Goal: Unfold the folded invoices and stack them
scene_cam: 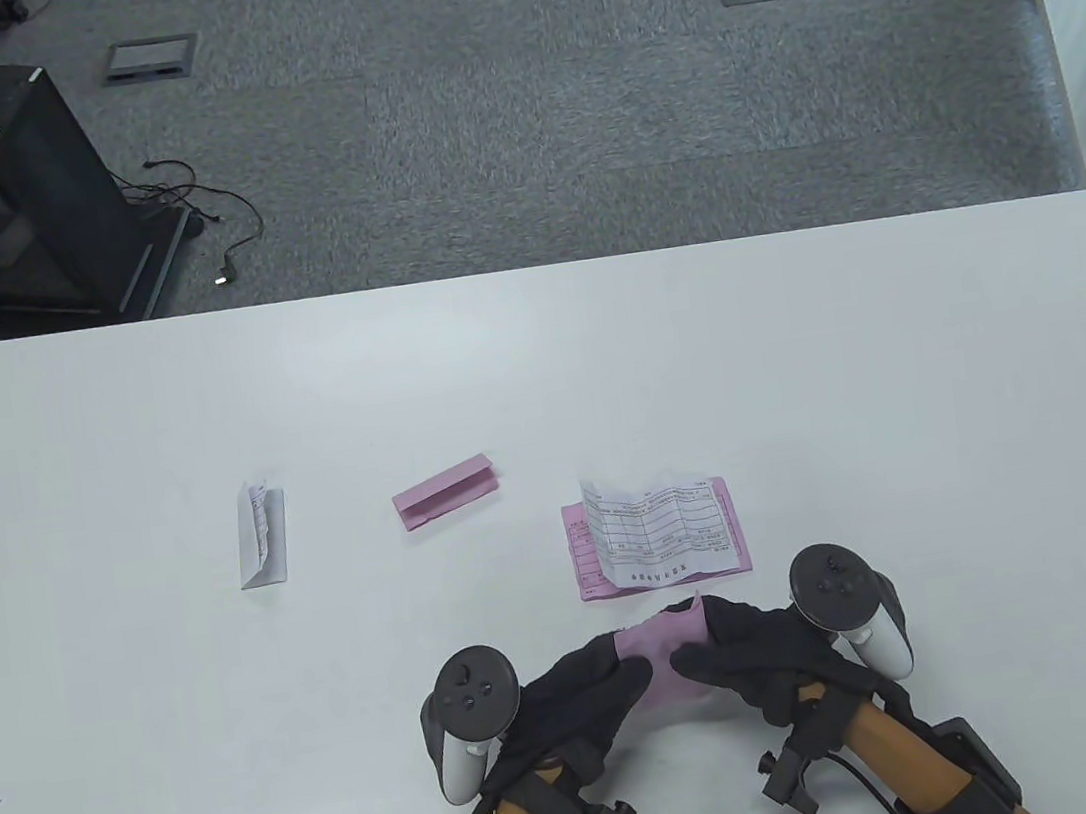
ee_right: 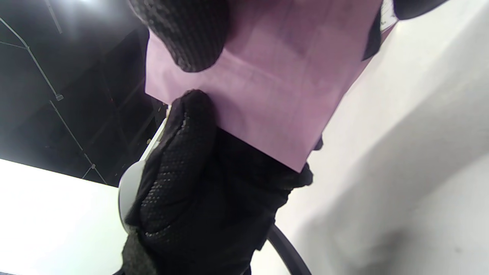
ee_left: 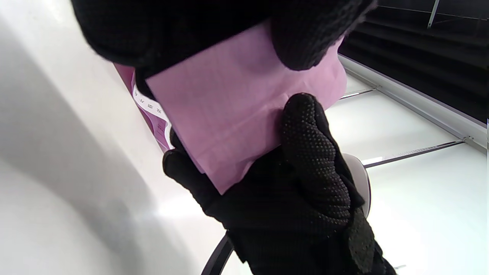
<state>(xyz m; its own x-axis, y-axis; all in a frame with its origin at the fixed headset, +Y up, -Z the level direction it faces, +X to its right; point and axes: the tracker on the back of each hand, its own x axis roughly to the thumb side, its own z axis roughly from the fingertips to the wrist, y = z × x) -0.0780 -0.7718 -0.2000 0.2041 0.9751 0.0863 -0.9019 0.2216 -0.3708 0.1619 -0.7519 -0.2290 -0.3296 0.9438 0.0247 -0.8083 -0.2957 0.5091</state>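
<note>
The pink invoice (scene_cam: 667, 657), pinched between left hand (scene_cam: 583, 689) and right hand (scene_cam: 760, 654), looks light, limp, tearable: take opposite edges gently

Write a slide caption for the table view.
Both gloved hands hold a pink invoice near the unfolded stack.

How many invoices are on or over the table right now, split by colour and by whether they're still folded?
Pink, folded on table: 1, the folded pink invoice
White, folded on table: 1, the folded white invoice
Pink, unfolded in stack: 1, the flat pink sheet
White, unfolded in stack: 1, the white sheet on top
Pink, held by left hand and right hand: 1, the held pink invoice
Total: 5
</note>
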